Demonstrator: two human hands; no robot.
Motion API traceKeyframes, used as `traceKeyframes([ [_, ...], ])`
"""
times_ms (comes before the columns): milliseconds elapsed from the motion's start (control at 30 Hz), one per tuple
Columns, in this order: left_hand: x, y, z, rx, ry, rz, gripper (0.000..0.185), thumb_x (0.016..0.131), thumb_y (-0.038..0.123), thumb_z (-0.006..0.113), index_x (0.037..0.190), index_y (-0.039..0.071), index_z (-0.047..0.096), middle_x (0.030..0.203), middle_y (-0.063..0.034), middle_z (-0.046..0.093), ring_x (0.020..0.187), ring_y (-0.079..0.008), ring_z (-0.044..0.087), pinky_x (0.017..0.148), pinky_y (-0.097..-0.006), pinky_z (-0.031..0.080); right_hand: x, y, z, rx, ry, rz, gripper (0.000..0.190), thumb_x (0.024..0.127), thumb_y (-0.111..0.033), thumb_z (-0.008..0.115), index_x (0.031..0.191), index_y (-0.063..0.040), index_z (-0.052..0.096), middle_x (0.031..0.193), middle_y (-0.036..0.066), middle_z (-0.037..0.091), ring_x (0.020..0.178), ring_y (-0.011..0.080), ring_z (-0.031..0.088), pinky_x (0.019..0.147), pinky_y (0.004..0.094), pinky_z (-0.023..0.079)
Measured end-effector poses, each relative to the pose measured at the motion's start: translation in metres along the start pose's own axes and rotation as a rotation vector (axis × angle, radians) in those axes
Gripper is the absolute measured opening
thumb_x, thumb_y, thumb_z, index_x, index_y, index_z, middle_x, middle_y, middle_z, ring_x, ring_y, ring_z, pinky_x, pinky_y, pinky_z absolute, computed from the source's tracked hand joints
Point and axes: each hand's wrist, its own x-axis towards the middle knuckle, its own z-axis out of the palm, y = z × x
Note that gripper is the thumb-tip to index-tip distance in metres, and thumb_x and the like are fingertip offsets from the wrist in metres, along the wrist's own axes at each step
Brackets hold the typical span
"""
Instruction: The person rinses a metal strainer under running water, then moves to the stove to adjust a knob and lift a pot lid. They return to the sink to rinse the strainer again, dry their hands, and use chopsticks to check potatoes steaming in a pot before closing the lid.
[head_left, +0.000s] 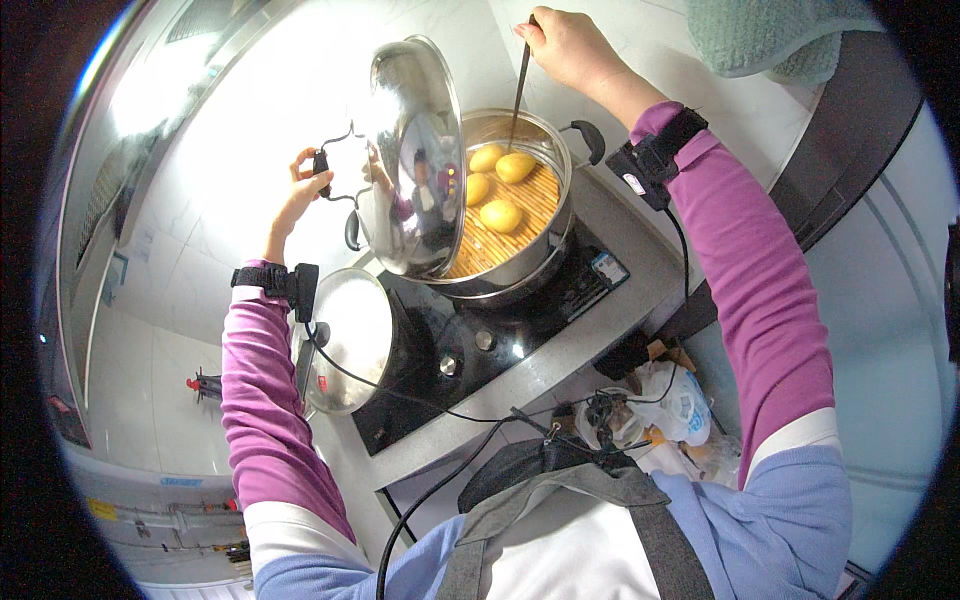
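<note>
My left hand grips the black handle of a large domed metal lid, which is tipped up on edge and covers the left part of a steel pot from view. In my right hand is a thin dark stick, perhaps a chopstick, pointing down into the pot. Its lower end meets or passes just behind a yellow potato; I cannot tell which. Several yellow potatoes, one of them nearest me, lie on a slatted bamboo mat inside.
Under the pot is a black cooktop with two metal knobs. A pan with a glass lid stands at its left. Cables hang across my front. Plastic bags lie below the counter edge, and a green towel hangs upper right.
</note>
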Motion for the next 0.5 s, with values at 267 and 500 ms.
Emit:
traceKeyframes([
  [267,-0.0027,0.0017,0.0011,0.017,0.027,-0.005,0.075,0.076,0.038,0.073,0.137,0.016,0.036,0.116,-0.0188,0.055,0.098,-0.0221,0.058,0.087,-0.0396,0.044,-0.0021,-0.0013,0.0050,-0.009,0.054,-0.043,0.035,0.094,-0.032,0.051,0.086,0.000,0.062,0.073,0.020,0.064,0.068,0.0359,0.064,0.066,0.0431,0.051],
  [500,-0.0046,0.0047,0.0029,-0.023,0.028,0.014,0.071,0.079,0.033,0.072,0.137,0.017,0.035,0.108,-0.0153,0.058,0.091,-0.0181,0.057,0.081,-0.0347,0.044,0.0017,-0.0072,0.0073,-0.013,-0.020,-0.005,0.035,0.094,-0.030,0.050,0.085,0.002,0.061,0.074,0.022,0.064,0.071,0.0384,0.063,0.068,0.0448,0.050],
])
